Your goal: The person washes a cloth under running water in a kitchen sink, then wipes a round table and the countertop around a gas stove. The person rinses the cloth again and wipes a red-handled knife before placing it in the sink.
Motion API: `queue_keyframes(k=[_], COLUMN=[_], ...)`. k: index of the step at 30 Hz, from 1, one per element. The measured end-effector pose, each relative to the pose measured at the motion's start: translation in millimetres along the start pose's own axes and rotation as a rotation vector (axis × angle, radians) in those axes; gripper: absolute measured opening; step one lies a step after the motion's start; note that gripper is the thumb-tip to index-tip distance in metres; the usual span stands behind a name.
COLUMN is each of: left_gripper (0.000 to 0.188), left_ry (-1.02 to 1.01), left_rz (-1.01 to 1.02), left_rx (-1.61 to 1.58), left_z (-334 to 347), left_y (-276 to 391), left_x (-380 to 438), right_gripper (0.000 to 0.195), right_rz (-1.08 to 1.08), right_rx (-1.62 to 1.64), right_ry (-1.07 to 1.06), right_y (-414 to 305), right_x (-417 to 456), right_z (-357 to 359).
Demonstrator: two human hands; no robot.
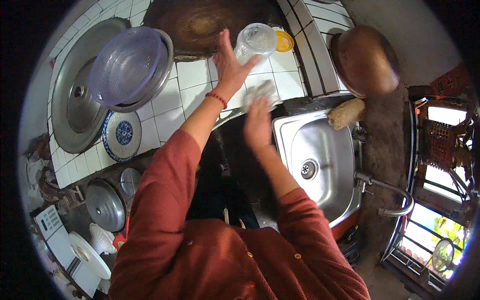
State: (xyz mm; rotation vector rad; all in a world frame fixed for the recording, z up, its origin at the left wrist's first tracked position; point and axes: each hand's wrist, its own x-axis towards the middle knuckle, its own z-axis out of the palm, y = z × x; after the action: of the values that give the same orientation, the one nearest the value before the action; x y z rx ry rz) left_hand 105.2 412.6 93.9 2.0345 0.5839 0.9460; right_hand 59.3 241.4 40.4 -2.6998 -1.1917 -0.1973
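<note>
My left hand (230, 69) has its fingers spread beside a clear plastic jar (257, 41). Its thumb overlaps the jar's near side, though actual contact is hard to judge. The jar stands uncapped on the white tiled counter (193, 73), with a yellow lid (284, 41) just to its right. Motion blurs my right hand (258, 123), whose fingers are on a crumpled pale cloth (263, 94) at the counter's front edge.
Right of my arms is a steel sink (326, 157) with a curved faucet (397, 195) and a loofah (347, 113) on its rim. A brown pot (365, 62) sits beyond. Leftward are a translucent basin (127, 65), large metal lid (63, 101) and blue-patterned plate (123, 135).
</note>
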Motion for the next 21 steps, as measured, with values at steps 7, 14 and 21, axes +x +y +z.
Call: queue_keyframes(k=[7,14,21], left_gripper=[0.063,0.049,0.038], left_ry=[0.147,0.033,-0.084], left_rz=[-0.079,-0.412,-0.401], left_rx=[-0.334,-0.194,-0.117], left_z=[-92.8,-163.5,-168.0], left_y=[22.5,38.2,48.4], left_x=[-84.9,-218.7,-235.0], right_gripper=[0.041,0.053,0.062], right_rz=[-0.058,1.073,1.111], right_rx=[0.669,1.803,1.643], right_ry=[0.139,0.383,0.729], right_y=[-53.4,-47.2,-31.1], right_x=[-33.9,-54.5,35.3], right_z=[20.3,42.1,72.9])
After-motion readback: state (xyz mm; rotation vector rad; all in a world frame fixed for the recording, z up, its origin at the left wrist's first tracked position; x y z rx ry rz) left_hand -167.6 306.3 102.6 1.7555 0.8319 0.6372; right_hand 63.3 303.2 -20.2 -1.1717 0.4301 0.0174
